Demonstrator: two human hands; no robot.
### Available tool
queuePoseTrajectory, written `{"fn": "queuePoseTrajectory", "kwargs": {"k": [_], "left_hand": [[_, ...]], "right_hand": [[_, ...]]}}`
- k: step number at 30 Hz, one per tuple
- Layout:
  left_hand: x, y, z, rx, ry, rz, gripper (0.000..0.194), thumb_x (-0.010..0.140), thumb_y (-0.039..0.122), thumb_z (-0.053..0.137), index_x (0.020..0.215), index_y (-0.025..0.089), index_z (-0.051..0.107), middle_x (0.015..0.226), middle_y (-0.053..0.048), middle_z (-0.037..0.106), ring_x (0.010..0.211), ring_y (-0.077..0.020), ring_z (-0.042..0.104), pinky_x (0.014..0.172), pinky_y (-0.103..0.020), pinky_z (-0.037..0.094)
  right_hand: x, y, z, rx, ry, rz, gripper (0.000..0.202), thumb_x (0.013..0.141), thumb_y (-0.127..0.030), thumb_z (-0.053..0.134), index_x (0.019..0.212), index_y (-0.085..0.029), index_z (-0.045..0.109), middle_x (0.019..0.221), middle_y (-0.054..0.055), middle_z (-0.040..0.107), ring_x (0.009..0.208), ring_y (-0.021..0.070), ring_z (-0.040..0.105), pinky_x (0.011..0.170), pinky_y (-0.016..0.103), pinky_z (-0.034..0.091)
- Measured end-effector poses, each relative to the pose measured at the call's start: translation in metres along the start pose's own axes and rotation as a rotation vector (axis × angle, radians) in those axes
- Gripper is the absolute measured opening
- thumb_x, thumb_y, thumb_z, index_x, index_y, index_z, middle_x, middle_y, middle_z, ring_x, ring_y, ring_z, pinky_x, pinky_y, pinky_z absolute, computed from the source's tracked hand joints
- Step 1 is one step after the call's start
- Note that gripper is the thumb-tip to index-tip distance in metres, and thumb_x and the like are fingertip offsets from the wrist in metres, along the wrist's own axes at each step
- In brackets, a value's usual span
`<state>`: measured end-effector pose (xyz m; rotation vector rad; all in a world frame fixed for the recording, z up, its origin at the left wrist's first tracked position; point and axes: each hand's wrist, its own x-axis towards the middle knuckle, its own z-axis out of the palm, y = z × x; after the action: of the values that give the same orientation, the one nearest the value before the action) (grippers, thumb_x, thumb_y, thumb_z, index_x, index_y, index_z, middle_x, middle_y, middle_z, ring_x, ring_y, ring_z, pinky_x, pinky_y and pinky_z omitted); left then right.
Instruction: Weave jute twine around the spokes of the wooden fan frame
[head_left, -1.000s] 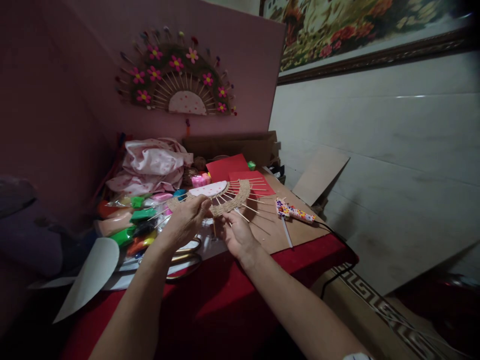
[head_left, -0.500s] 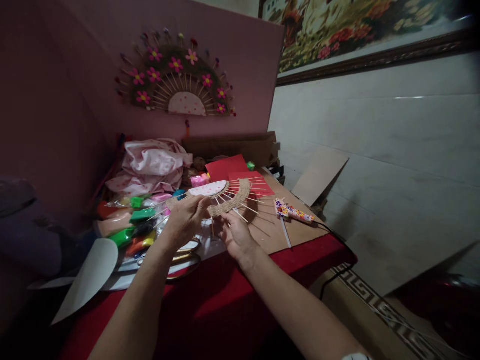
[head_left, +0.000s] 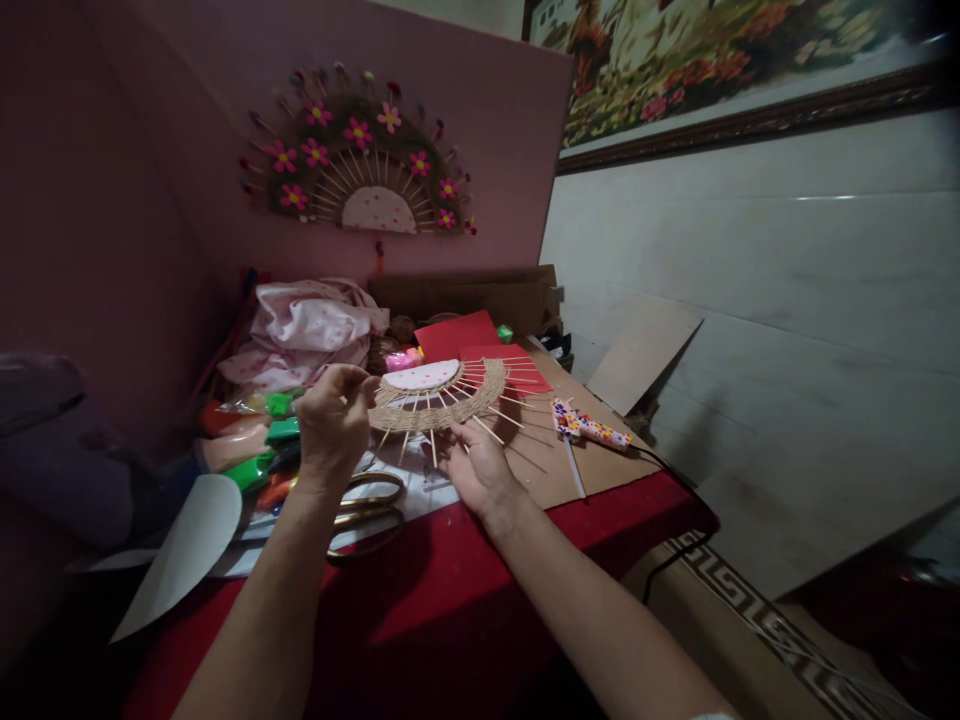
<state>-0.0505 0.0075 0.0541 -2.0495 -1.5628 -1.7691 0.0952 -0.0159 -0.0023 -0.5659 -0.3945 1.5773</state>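
1. Holding the half-round fan above the table, you have it in front of you, roughly at the middle of the view, its stick tips pointing outward, toward you and to the right.
2. Your right hand grips it from below, thumb and fingers closed at the lower edge of the woven twine band.
3. Your left hand is at the fan's left end with its fingers curled; you can't tell from this angle whether they pinch the band or a stick there.
4. Between band and straight edge, you can see bare sticks running out from a pale dotted half-circle.
5. Below your left hand lie gold-handled scissors, and beyond your left wrist you have bagged packets in bright colours.
6. Behind the fan are red sheets and, to their left, a crumpled dotted cloth.
7. Right of your right hand, a flower-patterned gun-shaped tool rests on brown board.
8. Facing you on the pink panel is a larger fan with pink flowers.
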Motion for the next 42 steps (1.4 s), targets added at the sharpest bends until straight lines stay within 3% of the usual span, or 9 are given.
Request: {"fn": "queuePoseTrajectory", "kwargs": {"k": [4, 8, 11, 16, 21, 23, 27, 33, 42], "left_hand": [[0.002, -0.005, -0.007, 0.016, 0.088, -0.044, 0.020, 0.080, 0.034, 0.049, 0.070, 0.018, 0.057, 0.054, 0.003, 0.050, 0.052, -0.0105, 0.046, 0.053, -0.022, 0.034], [0.002, 0.000, -0.012, 0.020, 0.039, -0.044, 0.035, 0.084, 0.037, 0.042, 0.054, 0.018, 0.045, 0.048, 0.004, 0.041, 0.048, -0.0094, 0.038, 0.049, -0.022, 0.030], [0.002, 0.001, -0.010, 0.023, -0.133, -0.049, 0.037, 0.080, 0.041, 0.047, 0.051, 0.018, 0.043, 0.045, 0.004, 0.041, 0.045, -0.0096, 0.038, 0.049, -0.023, 0.030], [0.002, -0.004, -0.004, 0.151, -0.430, -0.014, 0.013, 0.072, 0.032, 0.057, 0.069, 0.020, 0.056, 0.061, 0.001, 0.060, 0.056, -0.0134, 0.052, 0.053, -0.023, 0.033], [0.000, -0.003, -0.003, 0.485, -0.597, 0.084, 0.031, 0.082, 0.038, 0.043, 0.063, 0.020, 0.060, 0.061, -0.004, 0.062, 0.060, -0.0175, 0.055, 0.053, -0.027, 0.029], [-0.001, -0.003, -0.002, 0.529, -0.626, 0.113, 0.030, 0.081, 0.037, 0.044, 0.063, 0.020, 0.061, 0.065, -0.006, 0.063, 0.062, -0.0186, 0.056, 0.052, -0.027, 0.029], [-0.004, -0.005, 0.002, 0.435, -0.643, 0.173, 0.009, 0.073, 0.025, 0.056, 0.070, 0.022, 0.064, 0.076, -0.004, 0.065, 0.071, -0.0182, 0.057, 0.057, -0.026, 0.034], [-0.009, -0.004, 0.008, 0.361, -0.709, 0.408, 0.012, 0.076, 0.020, 0.055, 0.072, 0.019, 0.066, 0.080, -0.006, 0.064, 0.084, -0.0189, 0.053, 0.070, -0.028, 0.040], [-0.008, -0.003, 0.011, 0.477, -0.761, 0.460, 0.018, 0.078, 0.020, 0.051, 0.077, 0.020, 0.069, 0.083, -0.006, 0.065, 0.086, -0.0200, 0.053, 0.071, -0.029, 0.039]], "right_hand": [[-0.001, -0.013, -0.001, 0.006, -0.038, 0.046, 0.016, 0.079, -0.007, 0.041, 0.082, -0.018, 0.053, 0.071, 0.000, 0.065, 0.067, 0.0141, 0.062, 0.069, 0.034, 0.051], [0.001, -0.029, -0.002, -0.087, -0.074, 0.134, 0.018, 0.080, -0.005, 0.040, 0.084, -0.017, 0.053, 0.072, 0.002, 0.065, 0.068, 0.0144, 0.062, 0.068, 0.034, 0.052], [0.008, -0.041, -0.005, -0.206, -0.142, 0.216, 0.019, 0.080, -0.004, 0.041, 0.088, -0.015, 0.054, 0.076, 0.004, 0.065, 0.069, 0.0145, 0.063, 0.067, 0.035, 0.053], [0.021, -0.052, -0.016, -0.314, -0.129, 0.407, 0.021, 0.083, -0.010, 0.041, 0.099, -0.011, 0.053, 0.085, 0.010, 0.065, 0.076, 0.0192, 0.065, 0.063, 0.036, 0.055], [0.022, -0.050, -0.027, -0.268, -0.053, 0.387, 0.020, 0.080, -0.004, 0.042, 0.096, -0.011, 0.052, 0.077, 0.008, 0.066, 0.067, 0.0161, 0.066, 0.060, 0.031, 0.056], [0.022, -0.048, -0.030, -0.260, -0.038, 0.376, 0.020, 0.080, -0.002, 0.040, 0.094, -0.011, 0.052, 0.073, 0.008, 0.066, 0.064, 0.0154, 0.066, 0.057, 0.029, 0.055], [0.023, -0.048, -0.033, -0.235, -0.024, 0.377, 0.018, 0.081, -0.003, 0.038, 0.092, -0.007, 0.051, 0.069, 0.012, 0.066, 0.062, 0.0181, 0.067, 0.052, 0.026, 0.055], [0.024, -0.048, -0.036, -0.177, -0.060, 0.372, 0.018, 0.080, -0.002, 0.039, 0.095, -0.003, 0.050, 0.068, 0.015, 0.065, 0.065, 0.0205, 0.068, 0.052, 0.025, 0.055], [0.019, -0.050, -0.030, -0.253, -0.013, 0.357, 0.019, 0.080, -0.002, 0.034, 0.091, -0.006, 0.049, 0.067, 0.013, 0.065, 0.061, 0.0174, 0.066, 0.048, 0.022, 0.052]]}}
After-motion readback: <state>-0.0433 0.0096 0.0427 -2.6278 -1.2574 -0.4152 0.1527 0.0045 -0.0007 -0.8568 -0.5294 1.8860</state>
